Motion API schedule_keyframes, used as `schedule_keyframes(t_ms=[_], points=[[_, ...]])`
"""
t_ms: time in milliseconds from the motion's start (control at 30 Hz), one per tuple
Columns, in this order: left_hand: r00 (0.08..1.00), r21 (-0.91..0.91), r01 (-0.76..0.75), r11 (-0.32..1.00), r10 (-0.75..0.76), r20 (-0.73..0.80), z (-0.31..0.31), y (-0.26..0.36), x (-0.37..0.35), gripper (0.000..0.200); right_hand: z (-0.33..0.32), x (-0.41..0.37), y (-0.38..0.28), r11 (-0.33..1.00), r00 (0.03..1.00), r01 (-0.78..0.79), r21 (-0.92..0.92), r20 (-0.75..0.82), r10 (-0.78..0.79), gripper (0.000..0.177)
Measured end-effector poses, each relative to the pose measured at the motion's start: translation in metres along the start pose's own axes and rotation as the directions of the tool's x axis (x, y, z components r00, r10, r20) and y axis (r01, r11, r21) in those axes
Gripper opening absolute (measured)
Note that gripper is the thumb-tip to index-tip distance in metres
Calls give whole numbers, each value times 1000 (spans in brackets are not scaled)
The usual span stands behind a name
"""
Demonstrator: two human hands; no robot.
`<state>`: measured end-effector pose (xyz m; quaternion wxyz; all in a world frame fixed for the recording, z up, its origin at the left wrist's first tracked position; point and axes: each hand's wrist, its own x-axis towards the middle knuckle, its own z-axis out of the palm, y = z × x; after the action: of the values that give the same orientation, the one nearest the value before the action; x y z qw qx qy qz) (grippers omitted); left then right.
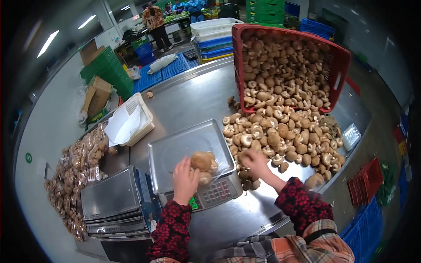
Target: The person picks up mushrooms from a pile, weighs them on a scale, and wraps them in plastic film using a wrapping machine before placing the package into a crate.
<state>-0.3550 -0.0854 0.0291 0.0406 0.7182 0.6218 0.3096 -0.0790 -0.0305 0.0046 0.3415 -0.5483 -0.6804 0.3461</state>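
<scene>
My left hand (185,180) rests at the front of the scale's metal tray (175,151), its fingers against a small group of mushrooms (202,161) that seem to lie in clear plastic. Below the tray the scale's keypad (215,191) shows. To the right, my right hand (257,164) reaches into the near left edge of the loose mushroom pile (280,136), fingers curled at a mushroom; what they hold is partly hidden. Behind the pile a red crate (341,81) lies tipped on its side, mushrooms spilling from it onto the metal table (188,96).
Bagged mushrooms (76,175) are heaped at the left, beside a second scale (112,199). A white basket (142,125) holds papers. A clear plastic box (351,136) sits right of the pile. Stacked trays (215,28) stand behind; people (155,24) are farther back.
</scene>
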Motion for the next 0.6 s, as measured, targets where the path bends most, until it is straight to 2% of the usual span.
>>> schedule_keyframes(t_ms=[33,67,167,200,233,400,467,567,600], points=[[1000,16,11,1000,-11,6,-2,3,-2,60,-18,11,14,959,983,99,-266,-121,-135,36],[1000,31,20,999,-20,10,-4,8,-3,64,-31,19,25,839,934,153,-523,-201,-296,33],[997,105,32,994,-39,72,-15,31,-2,79,-32,30,42,699,982,114,-706,-29,-189,34],[994,136,32,990,-46,98,-17,37,0,85,-33,34,42,696,983,113,-709,-24,-185,35],[985,191,35,981,-66,159,-17,39,-1,99,-33,36,40,693,984,111,-712,-20,-179,35],[986,289,90,953,-127,110,-12,67,-17,103,-26,28,27,628,995,98,-772,61,-81,47],[988,292,121,949,-145,61,-5,74,-19,102,-21,32,32,644,990,120,-756,41,-136,54],[992,184,119,976,-125,22,8,63,-17,102,-12,38,38,581,970,183,-793,49,-239,60],[994,159,100,982,-107,35,9,58,-14,102,-12,39,41,612,967,214,-762,78,-241,60]])
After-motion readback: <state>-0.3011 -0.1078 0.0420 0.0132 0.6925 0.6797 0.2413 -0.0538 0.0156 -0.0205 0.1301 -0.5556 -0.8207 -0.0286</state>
